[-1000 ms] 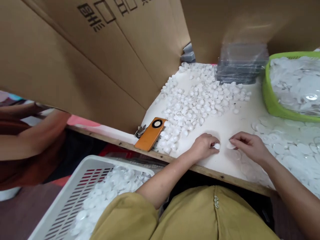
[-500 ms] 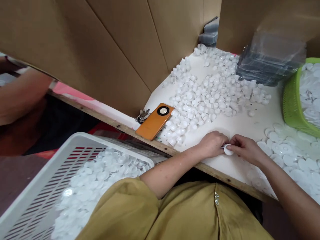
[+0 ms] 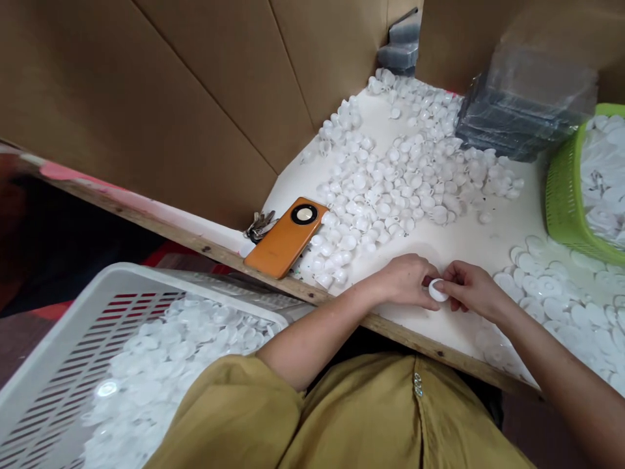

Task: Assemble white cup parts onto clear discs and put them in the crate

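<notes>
A small round white plastic disc (image 3: pixel 438 290) is between my hands, just above the table near its front edge. My right hand (image 3: pixel 471 290) pinches the disc, thumb on its face. From the left, my left hand (image 3: pixel 407 280) closes its curled fingers on the disc's edge; any small part inside its grip is hidden. Beyond my hands lies a pile of small white cup-like plastic pieces (image 3: pixel 385 189). To the right, flat white discs (image 3: pixel 561 293) are spread over the table (image 3: pixel 439 244).
An orange phone (image 3: pixel 283 244) and keys (image 3: pixel 260 227) lie at the front left edge. A white basket (image 3: pixel 105 286) of white pieces stands below. Further right are stacked clear plastic boxes (image 3: pixel 517 117) and a filled green basket (image 3: pixel 561 189). Cardboard panels (image 3: pixel 205 98) wall the back.
The view has shifted slightly. My left fingers have opened a little around the disc's edge, and the disc has turned between my hands. Another person's arm at the left has mostly left view.
</notes>
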